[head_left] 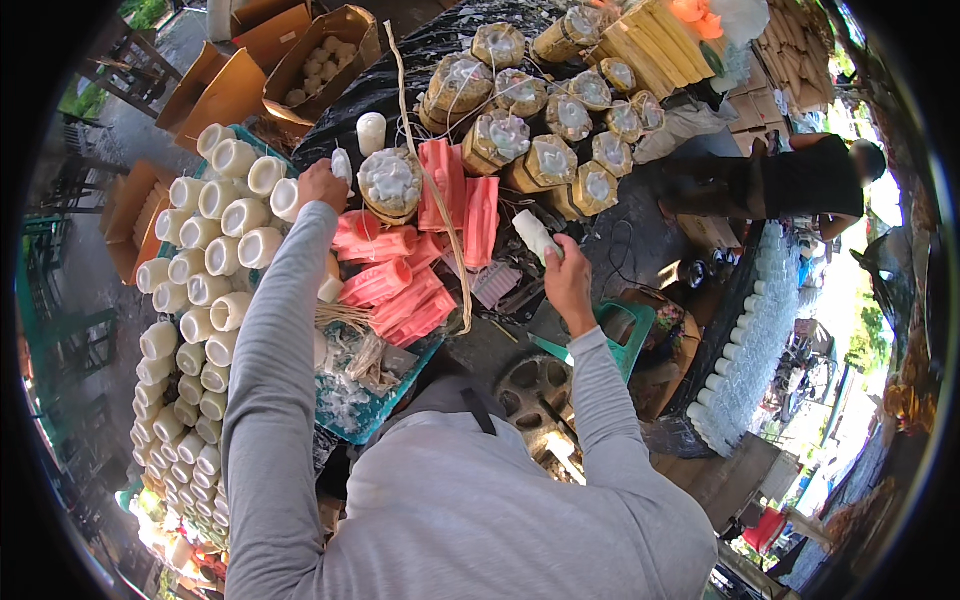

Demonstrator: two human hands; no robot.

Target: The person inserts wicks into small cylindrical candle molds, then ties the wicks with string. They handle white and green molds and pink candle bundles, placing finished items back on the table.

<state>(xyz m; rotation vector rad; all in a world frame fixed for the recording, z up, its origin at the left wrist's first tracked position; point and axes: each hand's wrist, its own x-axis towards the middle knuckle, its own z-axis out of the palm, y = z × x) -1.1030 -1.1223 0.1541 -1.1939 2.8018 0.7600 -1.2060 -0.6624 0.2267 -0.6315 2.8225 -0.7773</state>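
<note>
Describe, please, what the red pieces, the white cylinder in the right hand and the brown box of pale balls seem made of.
Red pieces: probably rubber or silicone, slightly glossy; they have thick, ribbed walls.
White cylinder in the right hand: perhaps wax, from its opaque, dull surface; plastic is possible.
Brown box: most likely cardboard, matt, with thin, stiff walls.

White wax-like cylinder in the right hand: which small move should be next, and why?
Perhaps stand this white wax-like cylinder beside the short white upright cylinder: the right hand holds it tilted and apart, while that one stands near the left hand.
</note>
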